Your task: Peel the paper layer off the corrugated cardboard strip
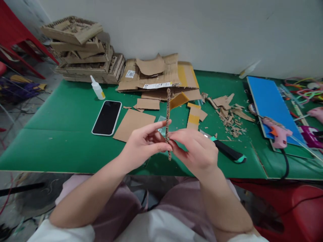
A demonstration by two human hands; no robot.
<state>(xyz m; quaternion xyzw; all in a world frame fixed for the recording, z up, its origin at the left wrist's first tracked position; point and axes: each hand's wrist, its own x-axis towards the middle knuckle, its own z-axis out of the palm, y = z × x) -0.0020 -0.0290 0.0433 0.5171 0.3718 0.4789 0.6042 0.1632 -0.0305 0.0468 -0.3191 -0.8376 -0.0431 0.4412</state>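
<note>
Both hands hold a piece of corrugated cardboard (168,114) on edge above the green table, so its fluted rim faces me. A strip of yellow tape (179,100) sticks out from its right side. My left hand (147,139) grips the piece from the left, thumb near the low end. From the right, my right hand (195,148) pinches the edge with thumb and forefinger; its other fingers are curled. Behind my left hand lies a flat cardboard square (136,122). A utility knife (229,150) with a black and teal handle rests right of my right hand.
A phone (107,117) and a glue bottle (97,88) are at left, before stacked cardboard trays (83,57). Folded cardboard (156,75) lies at the back. Torn scraps (230,116), a blue board (274,104) and a pink glue gun (279,134) occupy the right.
</note>
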